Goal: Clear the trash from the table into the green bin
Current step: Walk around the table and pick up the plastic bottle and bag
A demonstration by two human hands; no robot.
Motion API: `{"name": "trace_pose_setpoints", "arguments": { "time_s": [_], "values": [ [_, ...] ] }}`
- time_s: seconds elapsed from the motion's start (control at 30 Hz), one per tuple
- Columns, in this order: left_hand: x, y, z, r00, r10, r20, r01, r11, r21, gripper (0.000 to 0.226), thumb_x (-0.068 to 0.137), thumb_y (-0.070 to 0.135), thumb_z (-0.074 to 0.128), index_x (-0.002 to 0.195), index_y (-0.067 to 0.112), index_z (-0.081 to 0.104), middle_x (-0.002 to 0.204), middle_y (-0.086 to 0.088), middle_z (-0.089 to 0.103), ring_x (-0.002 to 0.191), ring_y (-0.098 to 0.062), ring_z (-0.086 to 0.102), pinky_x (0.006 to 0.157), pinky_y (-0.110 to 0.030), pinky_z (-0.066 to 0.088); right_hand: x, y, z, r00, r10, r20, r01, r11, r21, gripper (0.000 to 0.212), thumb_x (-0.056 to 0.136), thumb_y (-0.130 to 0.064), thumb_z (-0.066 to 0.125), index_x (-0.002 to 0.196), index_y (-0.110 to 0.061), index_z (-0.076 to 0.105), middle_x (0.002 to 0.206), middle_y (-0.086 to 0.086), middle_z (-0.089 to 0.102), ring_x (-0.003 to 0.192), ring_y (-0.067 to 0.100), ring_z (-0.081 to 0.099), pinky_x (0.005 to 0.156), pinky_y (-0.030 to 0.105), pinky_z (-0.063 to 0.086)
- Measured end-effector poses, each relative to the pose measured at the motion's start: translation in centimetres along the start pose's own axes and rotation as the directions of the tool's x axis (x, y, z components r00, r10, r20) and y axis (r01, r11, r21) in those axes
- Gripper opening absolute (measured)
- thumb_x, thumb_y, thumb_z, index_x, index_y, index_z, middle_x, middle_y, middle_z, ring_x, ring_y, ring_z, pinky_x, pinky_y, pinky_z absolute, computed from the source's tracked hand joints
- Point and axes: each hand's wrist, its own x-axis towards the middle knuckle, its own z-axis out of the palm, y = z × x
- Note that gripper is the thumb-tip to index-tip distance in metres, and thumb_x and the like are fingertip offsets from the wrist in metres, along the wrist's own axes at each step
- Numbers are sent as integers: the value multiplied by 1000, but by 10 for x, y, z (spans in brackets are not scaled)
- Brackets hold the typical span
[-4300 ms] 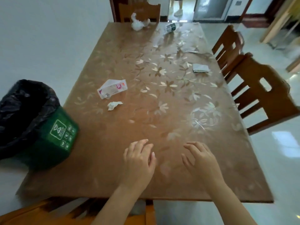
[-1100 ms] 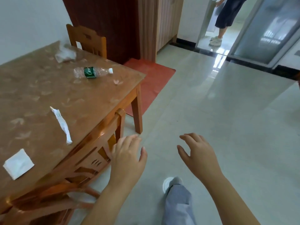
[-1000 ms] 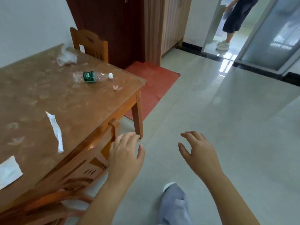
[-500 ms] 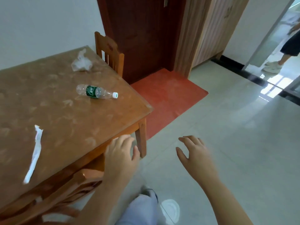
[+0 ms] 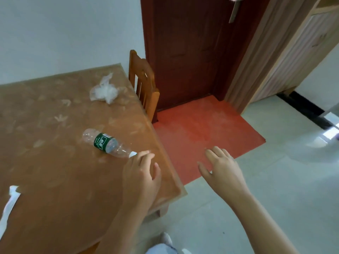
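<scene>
Near the counter's (image 5: 55,171) far corner, a clear plastic bottle (image 5: 106,143) with a green label lies on its side, its white cap pointing at the person's left grip (image 5: 141,173). That hand hovers with its fingers relaxed and apart, holding nothing, the fingertips just beside the cap; whether they touch it I cannot tell. The right grip (image 5: 220,169) hangs spread and empty over the floor beside the red mat (image 5: 201,132). The step in hand looks like picking up the bottle. It would go best if the fingers pass over the cap and wrap the labelled middle, because a round, light bottle may roll away from a nudge at its end. Other trash waits: a crumpled plastic bag (image 5: 103,91) by the chair (image 5: 145,83) and a white paper strip (image 5: 9,204) at the near left. The green bin is out of view, so a carry back along the counter follows. Compared with half a second ago, the left grip has come from off the counter's edge to over its top, while the bottle lies as it did.
</scene>
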Motion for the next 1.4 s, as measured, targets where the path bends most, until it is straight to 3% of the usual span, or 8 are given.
{"name": "trace_pose_setpoints", "arguments": {
  "time_s": [0.27,0.43,0.63,0.8,0.93,1.13,1.27,1.4],
  "values": [
    [58,-2,47,991,-112,-67,120,984,128,28,77,21,48,90,3,65,94,-12,67,84,-31,63,73,-40,51,95,41,29,985,-137,109,126,987,99,27,76,-22,67,98,-9,62,95,9,66,85,34,60,70,43,53],
    [101,17,87,943,-313,-115,330,924,193,22,66,4,66,88,-1,64,91,-18,65,80,-38,62,70,-44,51,180,77,28,943,-294,158,267,948,173,30,84,-27,57,112,-15,58,113,4,62,103,26,54,85,39,46],
    [164,54,114,857,-448,-256,505,830,239,36,74,23,39,87,0,63,86,-19,65,75,-38,58,66,-42,48,277,106,16,849,-490,198,439,863,252,31,85,-27,55,114,-16,56,116,2,59,108,22,51,87,36,42],
    [165,45,116,714,-566,-413,685,687,243,37,74,25,39,90,1,63,96,-20,65,81,-40,60,72,-44,49,321,87,25,743,-640,195,558,753,349,31,84,-25,57,113,-15,56,114,3,60,108,23,52,88,39,43],
    [156,16,112,564,-673,-478,817,541,200,37,71,24,39,87,-1,62,92,-25,63,71,-42,58,61,-43,49,337,54,39,647,-751,128,658,636,403,25,78,-19,61,102,-11,61,102,8,66,95,28,60,77,39,48],
    [155,-36,104,390,-707,-590,902,423,89,48,72,34,39,93,-3,60,100,-28,61,74,-46,57,64,-48,48,364,-9,65,478,-867,141,775,492,398,25,76,-19,63,99,-10,62,100,9,67,96,28,61,79,41,52],
    [156,-77,107,225,-808,-545,960,279,-18,54,68,36,45,99,-5,60,100,-30,59,75,-48,58,63,-51,49,377,-59,93,347,-920,181,824,392,409,28,74,-16,66,100,-7,61,100,13,66,95,32,60,78,45,54],
    [157,-107,117,76,-880,-470,978,158,-138,58,65,19,75,113,-4,54,109,-31,56,93,-48,54,76,-53,45,379,-94,117,257,-942,214,842,327,430,28,76,-22,60,100,-9,61,101,11,65,94,30,59,79,43,52]
  ]
}}
